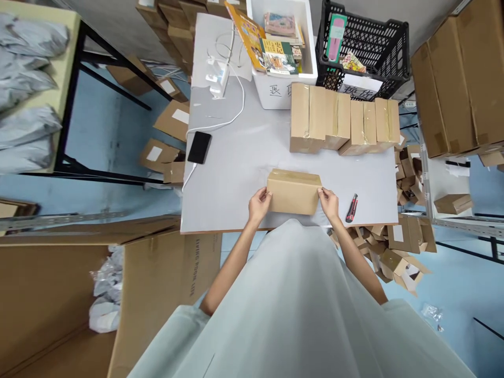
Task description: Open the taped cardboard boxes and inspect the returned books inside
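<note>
A closed brown cardboard box (293, 191) lies near the front edge of the grey table (236, 173). My left hand (259, 203) grips its left end with the fingers curled round the corner. My right hand (329, 202) holds the right end the same way. The box rests on the table between both hands. A red and black utility knife (352, 208) lies just right of my right hand.
A row of taped cardboard boxes (340, 125) stands behind. A white bin of books (281, 50) and a black crate (362, 47) sit at the far edge. A black phone (199, 147) on a white cable lies left. Loose boxes litter the floor on both sides.
</note>
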A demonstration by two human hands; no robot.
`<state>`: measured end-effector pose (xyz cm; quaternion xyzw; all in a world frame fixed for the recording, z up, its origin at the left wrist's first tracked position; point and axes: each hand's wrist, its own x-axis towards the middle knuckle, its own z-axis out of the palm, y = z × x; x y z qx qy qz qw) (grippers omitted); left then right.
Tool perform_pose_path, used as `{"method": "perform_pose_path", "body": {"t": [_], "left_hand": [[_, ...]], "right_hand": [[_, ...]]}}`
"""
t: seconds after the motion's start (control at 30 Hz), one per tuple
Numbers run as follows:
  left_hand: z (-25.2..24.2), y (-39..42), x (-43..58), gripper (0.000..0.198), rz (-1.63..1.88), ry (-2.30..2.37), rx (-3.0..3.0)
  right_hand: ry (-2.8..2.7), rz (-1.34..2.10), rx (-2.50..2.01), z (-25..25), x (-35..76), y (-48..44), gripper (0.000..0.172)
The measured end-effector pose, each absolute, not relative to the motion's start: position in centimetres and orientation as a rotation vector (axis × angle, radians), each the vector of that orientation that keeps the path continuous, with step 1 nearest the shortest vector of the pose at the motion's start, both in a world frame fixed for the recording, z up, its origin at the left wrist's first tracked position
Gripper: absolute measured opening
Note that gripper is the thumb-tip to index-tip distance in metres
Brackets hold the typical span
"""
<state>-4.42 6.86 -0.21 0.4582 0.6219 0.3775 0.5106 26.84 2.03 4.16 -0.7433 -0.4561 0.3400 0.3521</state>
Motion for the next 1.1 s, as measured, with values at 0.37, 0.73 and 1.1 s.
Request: {"method": "perform_pose_path", "body": {"t": [0.37,0.73,1.1], "left_hand": [[-1.9,9.2,-4.1,0.065,0.805,1.473,1.094],[-2.5,4.9,-5.6,0.077,0.616,1.448,1.018],[0.5,5.5,-5.3,0.048,0.87,1.532,1.278]], "right_hand": [[-1.196,1.093,-1.889,-1.1,28.2,5.7,0.054],[-0.935,1.294,-1.681,-3.1,26.7,-1.0,0.092],[-1.081,1.003,-1.784,2.4,27.4,-0.7,0.05]]}}
